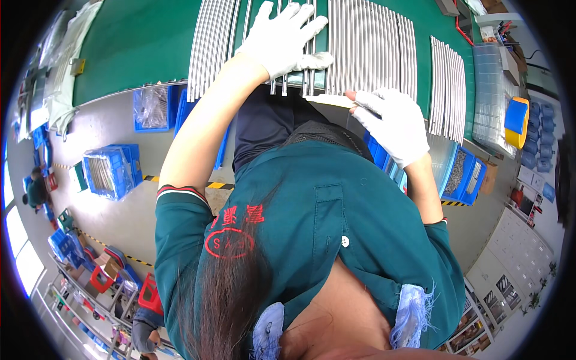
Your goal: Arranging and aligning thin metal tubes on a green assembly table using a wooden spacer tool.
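Rows of long thin metal rods (366, 48) lie side by side on a green table (138, 42). My left hand (287, 37), in a white glove, rests flat with fingers spread on a few rods near the table's front edge. In its white glove, my right hand (393, 123) hovers at the table edge and pinches a small flat white piece (329, 100) between thumb and fingers. My dark green shirt fills the lower middle of the view.
A further group of rods (447, 90) and a clear plastic sheet (489, 90) lie to the right. Blue bins (111, 171) stand on the floor at left, another bin (465, 174) with small parts at right. People work far left and below.
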### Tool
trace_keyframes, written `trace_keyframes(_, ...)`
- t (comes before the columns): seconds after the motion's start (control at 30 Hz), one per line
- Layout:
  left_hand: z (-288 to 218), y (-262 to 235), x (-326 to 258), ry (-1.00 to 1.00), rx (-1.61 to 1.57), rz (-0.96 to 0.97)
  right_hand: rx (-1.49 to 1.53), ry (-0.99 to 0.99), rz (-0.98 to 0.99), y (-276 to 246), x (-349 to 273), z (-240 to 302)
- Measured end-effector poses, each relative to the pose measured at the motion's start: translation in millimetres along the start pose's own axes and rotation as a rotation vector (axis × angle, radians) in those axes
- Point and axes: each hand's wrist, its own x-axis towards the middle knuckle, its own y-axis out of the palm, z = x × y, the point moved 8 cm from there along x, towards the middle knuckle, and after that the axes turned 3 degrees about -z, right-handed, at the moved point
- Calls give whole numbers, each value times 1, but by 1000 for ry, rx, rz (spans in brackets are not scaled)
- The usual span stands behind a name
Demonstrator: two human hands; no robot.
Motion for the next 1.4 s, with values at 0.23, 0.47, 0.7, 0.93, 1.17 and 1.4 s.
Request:
trace_keyframes(0.23,-1,3,-2,1,51,-39,-57,10,-43,-3,4,5)
trace_keyframes(0.47,-2,3,1,-19,71,7,-7,112,-75,-11,7,-5)
trace_keyframes(0.7,-2,-11,1,-24,-89,-3,5,-40,-74,-1,-2,8)
trace_keyframes(0.93,23,-26,-13,-95,91,53,61,-4,-24,7,-3,7)
trace_keyframes(1.17,9,-13,-3,-48,42,-60,28,-42,-42,5,-1,9)
trace_keyframes(1.4,6,-1,4,-66,7,8,64,-38,-35,11,-5,9)
